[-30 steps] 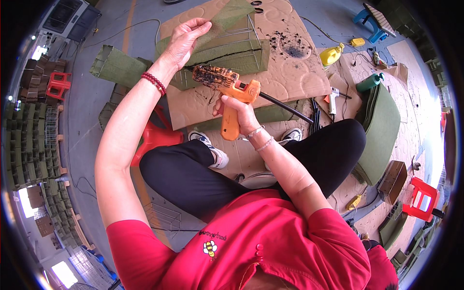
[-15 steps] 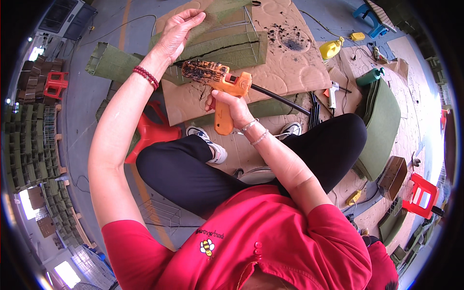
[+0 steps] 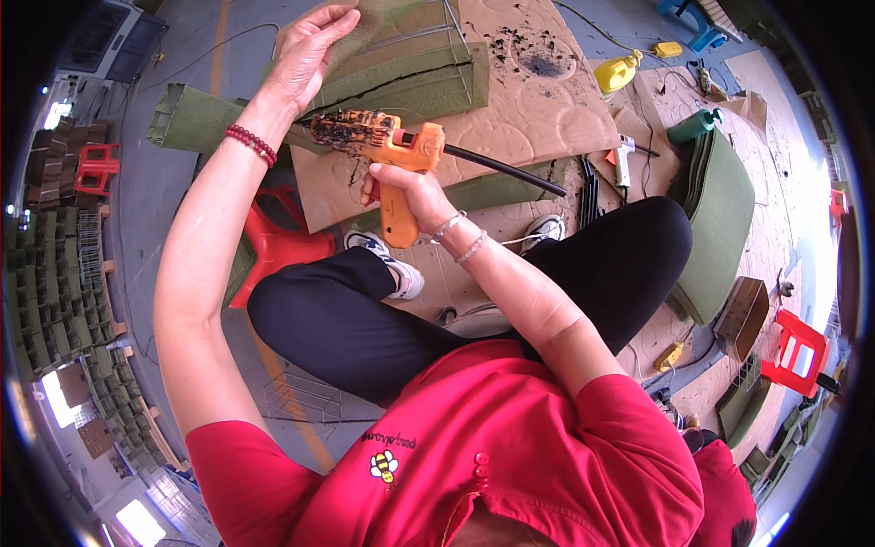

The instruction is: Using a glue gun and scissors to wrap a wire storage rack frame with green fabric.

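Cardboard-topped surface (image 3: 547, 118) ahead of the knees carries scattered black crumbs (image 3: 542, 66) and a green fabric strip (image 3: 419, 87) with a dark line along it. Above, the left hand (image 3: 305, 56) pinches a green fabric flap (image 3: 374, 32). The right hand (image 3: 415, 191) grips an orange glue gun (image 3: 398, 219), blackened front toward the left wrist, black stick (image 3: 506, 171) protruding behind.

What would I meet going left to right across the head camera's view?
Red stool near the left edge, left hand, right hand holding an orange glue gun, yellow bottle, green bottle, red stool near the right edge.
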Demonstrator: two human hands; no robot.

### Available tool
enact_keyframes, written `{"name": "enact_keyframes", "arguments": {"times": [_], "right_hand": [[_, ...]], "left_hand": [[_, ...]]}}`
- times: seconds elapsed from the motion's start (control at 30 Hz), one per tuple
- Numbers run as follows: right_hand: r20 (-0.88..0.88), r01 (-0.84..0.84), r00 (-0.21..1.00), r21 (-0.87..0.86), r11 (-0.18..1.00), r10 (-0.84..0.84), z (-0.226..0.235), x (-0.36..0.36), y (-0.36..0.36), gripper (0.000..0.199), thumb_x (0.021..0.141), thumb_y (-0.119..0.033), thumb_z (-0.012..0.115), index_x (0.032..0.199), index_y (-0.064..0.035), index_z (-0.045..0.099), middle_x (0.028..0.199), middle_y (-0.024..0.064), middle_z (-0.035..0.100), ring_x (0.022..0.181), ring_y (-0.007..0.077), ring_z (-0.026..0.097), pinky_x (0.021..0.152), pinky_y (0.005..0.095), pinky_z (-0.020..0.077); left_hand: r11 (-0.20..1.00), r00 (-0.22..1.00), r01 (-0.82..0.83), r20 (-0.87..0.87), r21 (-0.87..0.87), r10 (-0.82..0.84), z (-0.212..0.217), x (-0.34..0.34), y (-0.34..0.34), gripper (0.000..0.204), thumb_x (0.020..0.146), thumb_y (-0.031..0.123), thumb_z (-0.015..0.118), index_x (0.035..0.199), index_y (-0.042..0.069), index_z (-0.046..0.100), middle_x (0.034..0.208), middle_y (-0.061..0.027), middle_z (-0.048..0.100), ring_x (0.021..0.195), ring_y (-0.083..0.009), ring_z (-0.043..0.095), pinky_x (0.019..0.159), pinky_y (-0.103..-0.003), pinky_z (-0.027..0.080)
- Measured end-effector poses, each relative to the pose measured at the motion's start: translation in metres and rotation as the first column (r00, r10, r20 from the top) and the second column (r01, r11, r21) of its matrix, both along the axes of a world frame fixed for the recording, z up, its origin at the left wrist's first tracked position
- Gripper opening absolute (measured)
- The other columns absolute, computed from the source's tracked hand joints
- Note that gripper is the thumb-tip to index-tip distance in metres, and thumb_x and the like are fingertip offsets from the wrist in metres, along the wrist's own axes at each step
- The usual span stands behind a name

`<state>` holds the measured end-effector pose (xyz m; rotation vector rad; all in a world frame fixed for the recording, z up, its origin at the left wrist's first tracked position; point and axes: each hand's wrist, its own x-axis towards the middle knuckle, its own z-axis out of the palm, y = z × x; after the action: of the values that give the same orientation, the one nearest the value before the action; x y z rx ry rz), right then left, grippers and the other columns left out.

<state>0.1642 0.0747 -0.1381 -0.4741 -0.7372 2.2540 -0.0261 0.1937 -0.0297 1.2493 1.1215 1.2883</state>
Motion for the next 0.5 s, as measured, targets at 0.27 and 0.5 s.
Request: {"name": "enact_keyframes", "arguments": {"times": [0.27,0.5], "right_hand": [[-0.039,0.011,0.999,0.013,1.0,-0.01,-0.003,-0.008,-0.001,0.019,0.087,-0.017,0.06,0.096,-0.0018,0.054,0.077,0.0095,0.061,0.069,0.0204,0.062,0.067,0.0338,0.0511],[-0.039,0.009,0.999,-0.005,1.0,-0.009,-0.002,-0.009,-0.001,0.018,0.086,-0.017,0.06,0.094,-0.0015,0.055,0.076,0.0092,0.061,0.069,0.0202,0.062,0.067,0.0333,0.0508]], "left_hand": [[0.999,0.999,-0.038,-0.018,0.009,0.038,-0.003,-0.011,0.004,0.018,0.087,0.013,0.067,0.104,0.01,0.066,0.102,0.0029,0.066,0.101,-0.005,0.057,0.094,-0.019,0.041],[1.0,1.0,-0.026,-0.009,-0.017,0.026,-0.003,-0.008,0.005,0.018,0.087,0.014,0.067,0.105,0.01,0.066,0.104,0.0021,0.066,0.102,-0.0057,0.057,0.095,-0.02,0.04]]}}
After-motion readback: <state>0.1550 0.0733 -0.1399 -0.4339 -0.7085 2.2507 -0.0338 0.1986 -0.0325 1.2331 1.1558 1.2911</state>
